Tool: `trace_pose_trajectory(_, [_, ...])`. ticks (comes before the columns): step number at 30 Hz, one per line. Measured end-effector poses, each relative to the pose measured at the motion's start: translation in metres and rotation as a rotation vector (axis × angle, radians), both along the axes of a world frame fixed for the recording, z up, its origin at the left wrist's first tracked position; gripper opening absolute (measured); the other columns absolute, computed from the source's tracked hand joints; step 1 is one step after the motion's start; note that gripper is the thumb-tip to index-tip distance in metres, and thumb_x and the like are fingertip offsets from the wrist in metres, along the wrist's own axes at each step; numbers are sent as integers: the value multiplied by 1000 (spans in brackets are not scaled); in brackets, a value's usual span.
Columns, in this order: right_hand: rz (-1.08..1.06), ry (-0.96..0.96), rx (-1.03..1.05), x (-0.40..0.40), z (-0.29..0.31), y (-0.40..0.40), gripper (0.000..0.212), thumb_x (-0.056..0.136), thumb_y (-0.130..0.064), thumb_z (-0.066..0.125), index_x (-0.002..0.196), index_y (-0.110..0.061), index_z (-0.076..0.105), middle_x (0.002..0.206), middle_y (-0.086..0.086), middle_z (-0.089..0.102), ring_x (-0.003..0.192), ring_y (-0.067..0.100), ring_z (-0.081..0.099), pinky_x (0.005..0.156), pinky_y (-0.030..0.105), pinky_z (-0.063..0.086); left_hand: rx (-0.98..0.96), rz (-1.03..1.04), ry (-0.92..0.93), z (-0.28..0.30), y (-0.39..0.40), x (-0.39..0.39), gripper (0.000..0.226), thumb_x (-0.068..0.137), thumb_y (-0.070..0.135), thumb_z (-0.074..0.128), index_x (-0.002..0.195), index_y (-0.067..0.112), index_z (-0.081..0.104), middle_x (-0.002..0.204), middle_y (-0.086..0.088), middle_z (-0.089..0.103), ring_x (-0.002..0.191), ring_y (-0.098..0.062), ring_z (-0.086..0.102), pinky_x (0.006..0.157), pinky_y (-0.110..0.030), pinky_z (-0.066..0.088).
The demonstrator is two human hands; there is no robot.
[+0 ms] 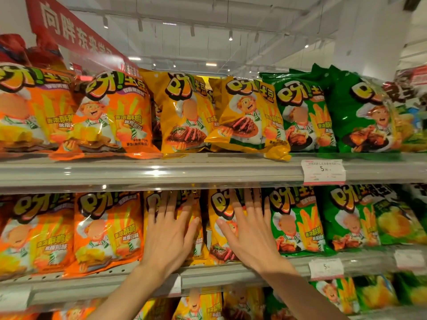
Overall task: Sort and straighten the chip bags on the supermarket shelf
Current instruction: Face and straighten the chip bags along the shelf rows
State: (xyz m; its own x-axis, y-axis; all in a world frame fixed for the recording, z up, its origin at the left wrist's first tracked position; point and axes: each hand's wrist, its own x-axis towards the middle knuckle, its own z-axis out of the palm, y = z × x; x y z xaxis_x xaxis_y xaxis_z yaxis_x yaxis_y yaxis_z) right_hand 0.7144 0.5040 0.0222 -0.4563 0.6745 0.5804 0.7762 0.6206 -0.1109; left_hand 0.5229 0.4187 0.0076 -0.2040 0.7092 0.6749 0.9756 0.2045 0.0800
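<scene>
Two yellow chip bags stand side by side on the middle shelf. My left hand [169, 229] lies flat, fingers spread, on the left yellow bag [196, 236]. My right hand [248, 229] presses flat on the right yellow bag [220, 239]. Neither hand grips anything. On the top shelf a yellow bag [250, 121] leans tilted, its lower corner hanging over the shelf lip, beside an upright yellow bag [184, 116]. Orange bags [108, 232] fill the left and green bags [298, 222] the right of both shelves.
A grey shelf rail [147, 172] with a white price tag [323, 170] runs above my hands. Another price tag [325, 269] sits on the middle shelf's rail. More yellow and green bags stand on the lowest shelf [335, 296]. A red banner [69, 31] hangs top left.
</scene>
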Motion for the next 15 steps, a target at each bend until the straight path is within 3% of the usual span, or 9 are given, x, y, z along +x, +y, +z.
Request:
trace_pose_trajectory(2, [41,71,10,11,2,-1,66,97,-69,21,141,-22,38,143,9,42,140,26,24,120,47,5,71,-48,-25,3,-3,8,51,102,49,34,133,18,59,129,-18,58,124,-36,49,106,-50,32])
trace_pose_trajectory(4, [33,138,30,27,8,0,61,99,-64,29,139,-19,37,136,12,44,131,27,30,115,48,20,152,-143,-71,8,-5,22,47,100,45,40,132,15,57,118,-15,55,116,-34,48,96,-44,39])
trace_pose_trajectory(6, [-10,216,48,47,17,4,56,99,-55,40,136,-13,42,130,18,47,123,32,37,106,51,34,190,-263,-149,15,-7,40,45,100,41,46,135,14,55,117,-9,51,115,-26,47,91,-38,44])
trace_pose_trajectory(9, [-70,325,44,82,31,18,53,95,-39,58,132,-4,44,129,22,45,119,37,41,100,51,39,153,-447,-266,24,-3,76,43,101,42,45,139,22,51,121,5,47,107,-8,49,83,-27,47])
trace_pose_trajectory(12, [-128,334,-55,119,40,38,57,91,-31,66,134,-1,43,132,22,44,122,36,40,99,44,39,83,-570,-327,26,11,118,41,101,42,45,140,30,47,124,12,45,107,-7,51,88,-29,46])
trace_pose_trajectory(15, [-131,278,-178,150,45,56,41,91,-35,66,117,-6,51,106,8,49,110,34,51,79,30,34,13,-593,-420,27,34,154,49,101,37,49,148,35,36,136,13,38,123,-7,44,97,-19,32])
